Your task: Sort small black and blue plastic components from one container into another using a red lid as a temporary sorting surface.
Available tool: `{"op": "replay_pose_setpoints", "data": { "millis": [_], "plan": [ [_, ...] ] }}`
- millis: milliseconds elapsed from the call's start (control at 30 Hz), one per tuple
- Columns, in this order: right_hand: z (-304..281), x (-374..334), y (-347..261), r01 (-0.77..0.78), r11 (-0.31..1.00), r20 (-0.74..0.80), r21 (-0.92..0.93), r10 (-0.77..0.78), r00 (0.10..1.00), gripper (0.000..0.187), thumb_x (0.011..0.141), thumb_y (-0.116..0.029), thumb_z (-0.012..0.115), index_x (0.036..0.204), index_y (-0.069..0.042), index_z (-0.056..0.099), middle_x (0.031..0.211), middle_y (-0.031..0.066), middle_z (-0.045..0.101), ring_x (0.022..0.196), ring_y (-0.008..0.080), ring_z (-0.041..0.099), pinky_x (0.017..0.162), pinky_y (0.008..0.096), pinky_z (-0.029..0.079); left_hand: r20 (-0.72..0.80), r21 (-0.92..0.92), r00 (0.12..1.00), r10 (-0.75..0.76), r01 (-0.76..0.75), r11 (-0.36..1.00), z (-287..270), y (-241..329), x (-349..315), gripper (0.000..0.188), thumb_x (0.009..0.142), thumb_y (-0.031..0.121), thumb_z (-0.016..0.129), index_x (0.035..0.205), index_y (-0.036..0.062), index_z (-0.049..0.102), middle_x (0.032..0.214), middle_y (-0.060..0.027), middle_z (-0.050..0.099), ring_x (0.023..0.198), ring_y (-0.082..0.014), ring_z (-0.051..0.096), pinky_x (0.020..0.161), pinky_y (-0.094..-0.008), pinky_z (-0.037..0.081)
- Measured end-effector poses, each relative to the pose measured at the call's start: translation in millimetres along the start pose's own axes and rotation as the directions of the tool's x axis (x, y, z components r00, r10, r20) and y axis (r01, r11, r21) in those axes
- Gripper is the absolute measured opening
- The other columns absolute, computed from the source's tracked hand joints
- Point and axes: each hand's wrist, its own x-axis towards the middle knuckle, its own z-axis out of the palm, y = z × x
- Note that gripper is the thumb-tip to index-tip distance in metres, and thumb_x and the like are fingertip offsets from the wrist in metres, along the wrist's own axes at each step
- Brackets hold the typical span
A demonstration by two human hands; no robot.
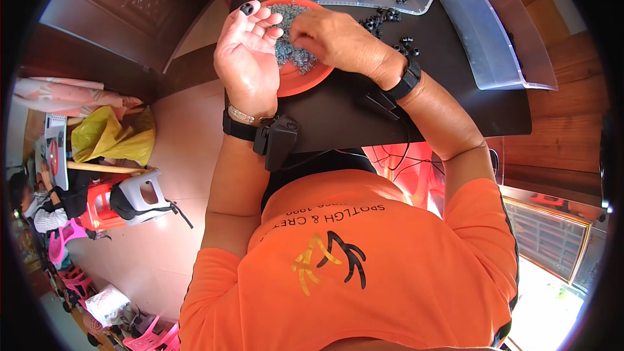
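Note:
My left hand [246, 58] is raised palm up at the left rim of an orange-red plate [304, 84]. Its thumb and forefinger pinch a small black plastic part [247, 8] with a hole in it, while the other fingers curl loosely. Many tiny grey-blue pieces [296, 55] are heaped on the plate. Over this heap hangs my right hand [344, 39], its fingers drawn together and pointing left. Whatever those fingertips hold, if anything, is hidden behind the hand.
Black parts like the pinched one fill a clear plastic bin [422, 1] at the far side. Loose ones [406, 45] lie on the dark table [448, 101]. Another translucent bin [484, 52] stands at the right. Further left, a person sits near stools [140, 195].

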Motion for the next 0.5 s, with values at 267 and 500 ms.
{"op": "replay_pose_setpoints", "data": {
  "millis": [267,500],
  "plan": [
    [-11,-1,-9,0.028,0.999,0.017,0.033,-0.029,0.999,0.011,0.078,-0.009,0.066,0.089,-0.008,0.065,0.085,0.0086,0.062,0.083,0.0302,0.061,0.073,0.0383,0.049,0.005,-0.001,1.0,0.0,0.0,1.0,-1,0,0,0.024,0.096,0.021,0.045,0.103,0.0017,0.058,0.095,-0.0085,0.06,0.088,-0.0218,0.058,0.077,-0.0328,0.045],
    [4,-1,-10,0.146,0.963,0.117,-0.225,-0.123,0.986,0.01,0.075,-0.012,0.068,0.084,-0.01,0.066,0.084,0.0069,0.06,0.085,0.0276,0.06,0.072,0.0385,0.05,0.0,0.004,1.0,0.0,0.0,1.0,2,0,0,0.024,0.097,0.022,0.045,0.102,0.0014,0.058,0.095,-0.0091,0.06,0.088,-0.0218,0.058,0.077,-0.0327,0.045]
  ]
}}
